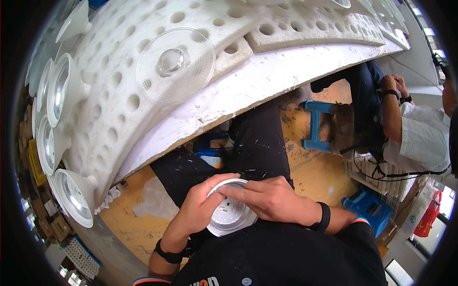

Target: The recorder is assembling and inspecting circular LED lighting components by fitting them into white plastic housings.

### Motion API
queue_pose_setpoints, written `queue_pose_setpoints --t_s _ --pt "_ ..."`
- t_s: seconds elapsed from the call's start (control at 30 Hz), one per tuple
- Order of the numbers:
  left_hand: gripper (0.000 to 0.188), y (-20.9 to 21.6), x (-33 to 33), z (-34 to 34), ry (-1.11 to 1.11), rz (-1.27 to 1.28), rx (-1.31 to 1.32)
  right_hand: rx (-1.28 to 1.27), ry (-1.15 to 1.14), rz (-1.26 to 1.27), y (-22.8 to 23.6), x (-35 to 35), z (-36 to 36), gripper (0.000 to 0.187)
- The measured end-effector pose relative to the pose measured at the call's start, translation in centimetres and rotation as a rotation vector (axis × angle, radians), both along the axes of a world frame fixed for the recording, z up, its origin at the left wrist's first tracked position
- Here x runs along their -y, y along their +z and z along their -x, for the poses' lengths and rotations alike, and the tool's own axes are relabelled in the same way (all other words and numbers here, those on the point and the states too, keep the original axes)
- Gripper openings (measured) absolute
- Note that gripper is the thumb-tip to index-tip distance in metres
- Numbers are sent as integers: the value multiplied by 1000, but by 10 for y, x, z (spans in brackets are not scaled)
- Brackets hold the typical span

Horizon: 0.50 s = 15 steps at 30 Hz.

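Observation:
Over my lap, a round white lamp housing (233, 223) is tilted toward me, and a board with small LEDs and a few dark parts shows inside it. My left hand (201, 205) is wrapped around its left side, thumb at the rim. Across the far rim reaches my right hand (274, 199), its index finger extended over the opening near the left thumb and its other fingers curled at the right side. Whether a small piece sits between the fingertips is hidden. A clear, dimpled plastic lens disc (193, 71) lies on the table beyond.
White foam boards with round holes (129, 71) cover the table (229, 102). Several white lamp cups (74, 195) stand along the left edge. At right, another person (415, 119) sits near blue stools (315, 126). A red bag (428, 214) hangs far right.

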<state>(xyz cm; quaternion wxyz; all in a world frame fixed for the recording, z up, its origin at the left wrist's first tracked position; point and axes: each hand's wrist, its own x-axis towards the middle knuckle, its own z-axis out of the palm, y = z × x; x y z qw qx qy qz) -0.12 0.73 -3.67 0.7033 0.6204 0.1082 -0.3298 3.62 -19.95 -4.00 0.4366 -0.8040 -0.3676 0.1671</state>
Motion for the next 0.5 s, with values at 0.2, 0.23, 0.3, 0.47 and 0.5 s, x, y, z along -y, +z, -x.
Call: queue_pose_setpoints --t_s 0.2,0.23,0.3,0.47,0.5 --pt "41 1 -4 -3 61 96 -120 -94 -169 55 2 21 5 50" --pt "41 2 -3 -3 58 94 -113 -95 -173 57 1 22 5 50" --pt "41 6 -3 -5 46 66 -108 -69 -161 73 0 24 2 44" --pt "41 9 -1 -4 29 15 -83 -13 -103 143 7 29 -6 41" --pt "41 10 0 -4 14 -9 -70 9 -92 164 9 30 -8 40"
